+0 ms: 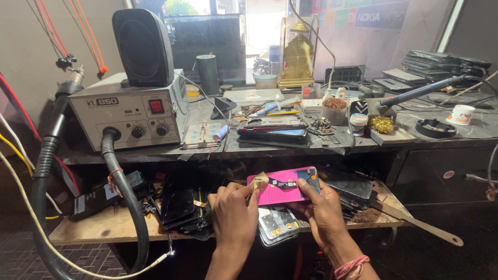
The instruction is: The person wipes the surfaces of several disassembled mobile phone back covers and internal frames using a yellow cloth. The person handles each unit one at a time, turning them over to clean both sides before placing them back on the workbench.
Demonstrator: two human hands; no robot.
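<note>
Both hands hold a flat pink rectangular phone back panel [284,187] just in front of the counter [270,148] edge, above the lower wooden shelf [109,225]. The left hand [234,215] has its fingers [253,193] pinched together on a yellowish tab at the panel's left end, while the right hand [324,212] has its fingers clamped on the panel's right end, thumb on the face. A dark flex strip lies across the panel's face, and I judge that a hard pull on the tab could tear it or crease the thin panel; a slip could drop it onto the silver phone frame [277,225] lying just below the panel on the shelf. Behind the panel on the counter, a small round white cup [334,110] holds brown coiled material, and a short white jar with a dark lid [358,123] stands right of that cup, its contents hidden. Beside it lies a tuft of gold metal wool [383,124]. Left of the panel, a grey hot-air rework station [132,109] carries a black speaker [144,46].
</note>
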